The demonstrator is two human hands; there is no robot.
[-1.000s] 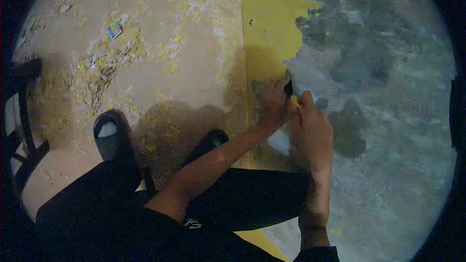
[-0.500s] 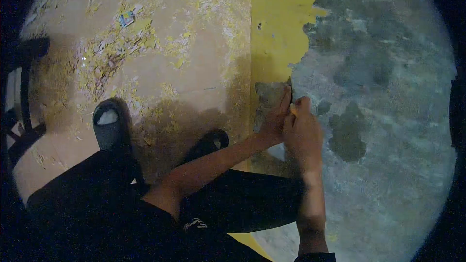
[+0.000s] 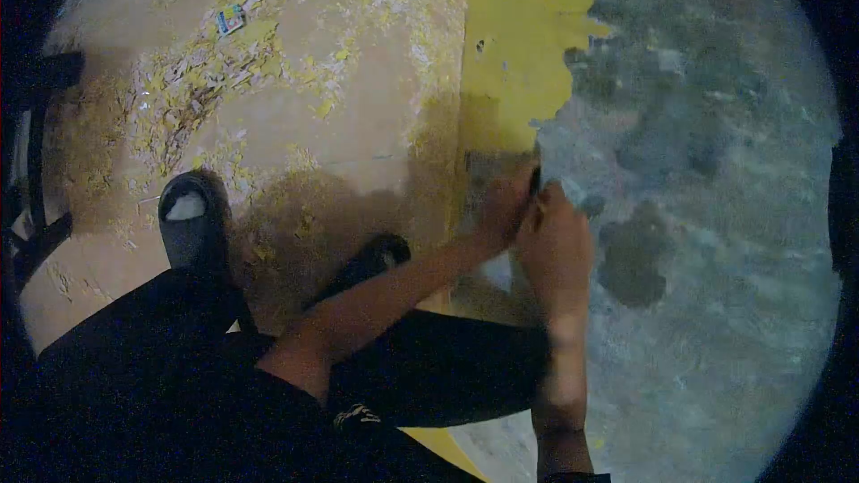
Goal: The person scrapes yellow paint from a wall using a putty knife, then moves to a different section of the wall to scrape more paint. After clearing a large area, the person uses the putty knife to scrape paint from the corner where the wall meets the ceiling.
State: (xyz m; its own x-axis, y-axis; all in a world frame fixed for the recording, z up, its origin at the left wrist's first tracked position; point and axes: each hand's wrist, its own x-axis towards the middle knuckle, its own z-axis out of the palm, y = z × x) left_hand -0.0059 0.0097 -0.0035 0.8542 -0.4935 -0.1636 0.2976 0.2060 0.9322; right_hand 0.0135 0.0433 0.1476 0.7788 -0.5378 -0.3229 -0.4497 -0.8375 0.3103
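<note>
A scraper (image 3: 535, 181) with a dark, narrow blade stands against the wall, just below the edge of the remaining yellow paint (image 3: 514, 54). My right hand (image 3: 557, 231) is closed round its handle, which the fingers mostly hide. From the left, my left hand (image 3: 506, 207) presses its fingers along the blade; they are slightly blurred. Both hands meet at the tool. Around them the wall shows a bare grey surface (image 3: 716, 241) with darker patches, one of them just right of my right hand.
Yellow and whitish paint flakes (image 3: 179, 98) litter the tan floor (image 3: 295, 125). A small, colourful packet (image 3: 230, 21) lies among them. My feet in dark sandals (image 3: 192, 219) are close to the wall. A dark framed object (image 3: 36, 152) stands at the far left.
Both hands have shifted very slightly at the same spot on the wall, with the scraper between them. The view has moved a little, and the orange part of the handle is now hidden.
</note>
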